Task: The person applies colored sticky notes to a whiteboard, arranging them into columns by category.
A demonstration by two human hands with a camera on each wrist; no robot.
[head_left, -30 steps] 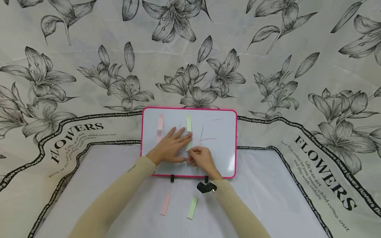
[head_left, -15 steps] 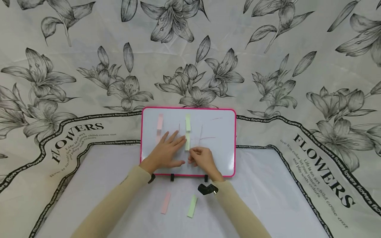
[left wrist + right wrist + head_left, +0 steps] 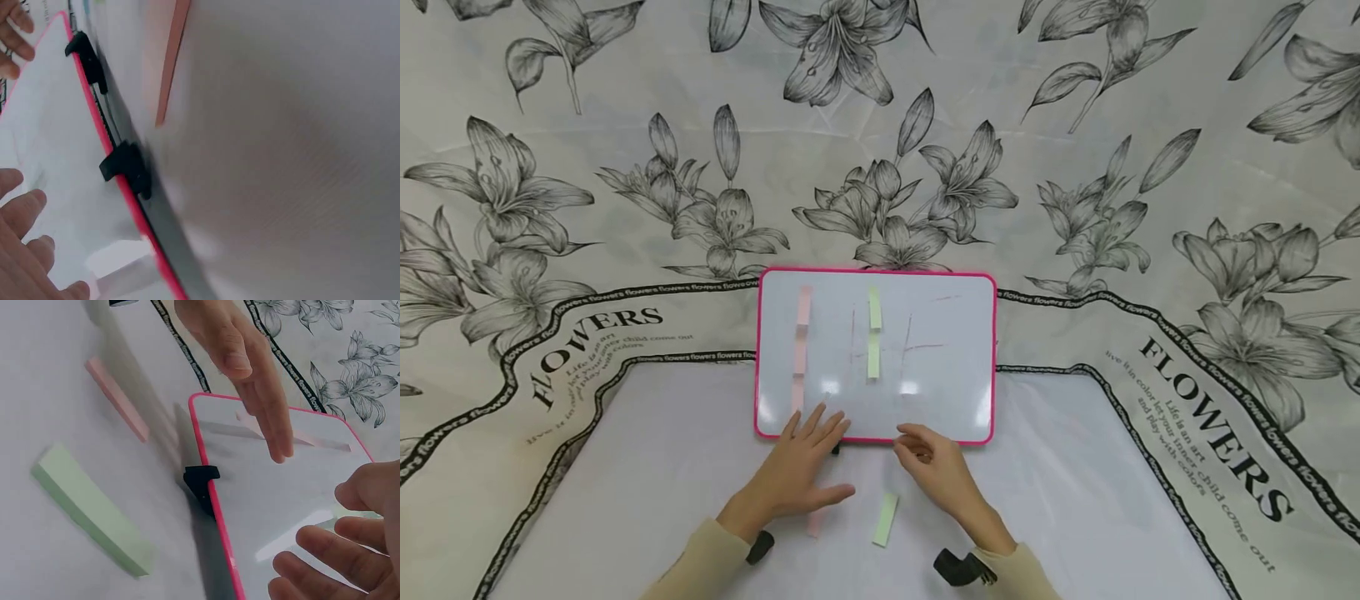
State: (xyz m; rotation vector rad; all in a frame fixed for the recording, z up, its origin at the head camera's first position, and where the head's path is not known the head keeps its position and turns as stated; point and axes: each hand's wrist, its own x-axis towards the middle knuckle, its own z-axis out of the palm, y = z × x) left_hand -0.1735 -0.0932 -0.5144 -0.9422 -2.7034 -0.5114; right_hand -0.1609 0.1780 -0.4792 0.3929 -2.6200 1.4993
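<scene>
A whiteboard [image 3: 955, 375] with a pink frame carries three pink sticky strips [image 3: 801, 354] in a left column and two green sticky strips [image 3: 874, 354] beside them. My left hand [image 3: 793, 471] hovers with spread fingers at the board's lower left edge, holding nothing. It partly covers a pink sticky-note pad [image 3: 815, 525] on the table. My right hand [image 3: 942, 471] is off the board's lower edge, fingers loosely bent around nothing. Between the hands lies a green sticky-note pad [image 3: 885, 521]; the right wrist view shows this green pad [image 3: 90, 509] as a thick block.
Black supports [image 3: 128, 167] grip the board's lower edge. Faint red pen lines [image 3: 922, 347] mark the board. White cloth [image 3: 1075, 483] covers the table, and a flower-printed cloth [image 3: 1090, 92] rises behind.
Both hands have drawn back from the board toward the table. The right fingers have let go of the lower green strip, which stays on the board. The lowest pink strip is uncovered.
</scene>
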